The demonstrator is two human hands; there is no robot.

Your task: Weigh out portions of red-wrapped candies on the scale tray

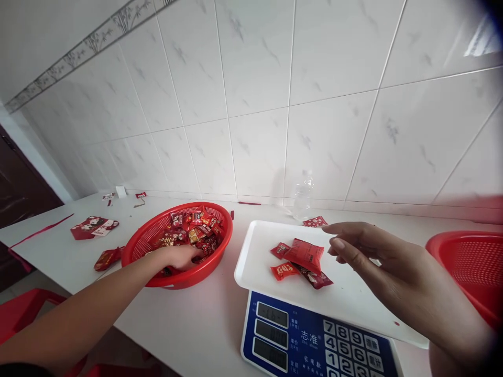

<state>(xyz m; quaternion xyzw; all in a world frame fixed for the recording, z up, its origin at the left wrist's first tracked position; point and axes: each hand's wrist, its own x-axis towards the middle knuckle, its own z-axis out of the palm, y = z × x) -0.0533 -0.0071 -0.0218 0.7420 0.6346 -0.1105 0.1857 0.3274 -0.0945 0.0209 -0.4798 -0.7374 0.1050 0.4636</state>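
My left hand (pixel 184 256) reaches into a red plastic basket (pixel 133 236) full of small wrapped snack packets (pixel 199 230). Its fingertips are hidden among the packets, so their grip does not show. Over the white tray (pixel 257 235) of a digital scale hovers my right hand (pixel 377 262), holding nothing, its thumb and fingers apart and loosely bent. Just left of its fingertips several packets lie in a small pile on the tray, the largest a red packet (pixel 308 255). Beneath the tray's front side is the scale's blue panel (pixel 308 324) with displays and number keys.
A second red basket (pixel 471 246) stands at the right, partly behind my right arm. A clear plastic bottle (pixel 304 196) is near the wall. Left of the filled basket lie a loose packet (pixel 108 258) and red printed cards (pixel 93 227). A red stool (pixel 29 311) is below the table's left side.
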